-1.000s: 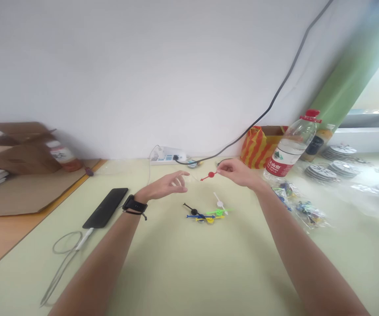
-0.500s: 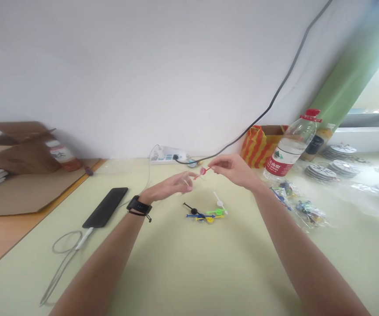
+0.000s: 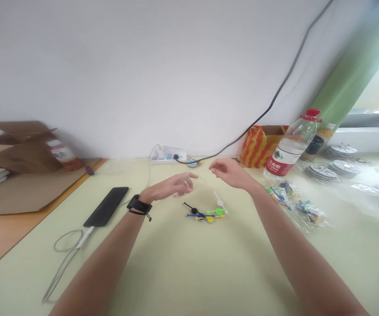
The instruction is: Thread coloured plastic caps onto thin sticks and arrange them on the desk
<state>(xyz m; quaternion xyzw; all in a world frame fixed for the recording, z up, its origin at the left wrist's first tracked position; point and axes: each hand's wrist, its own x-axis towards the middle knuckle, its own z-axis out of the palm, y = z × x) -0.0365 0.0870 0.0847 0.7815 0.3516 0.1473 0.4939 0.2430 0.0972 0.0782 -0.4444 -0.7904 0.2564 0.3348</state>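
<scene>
Pale green tabletop before a white wall, head view. Left hand and right hand hover near each other above the coloured plastic pieces, which are heaped on the table just below. Both sets of fingertips are drawn together; whether they hold anything cannot be told. Risk: a small part held this lightly could slip and drop into the heap.

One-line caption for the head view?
Left hand and right hand hover close together above small coloured plastic pieces on a green table.
</scene>
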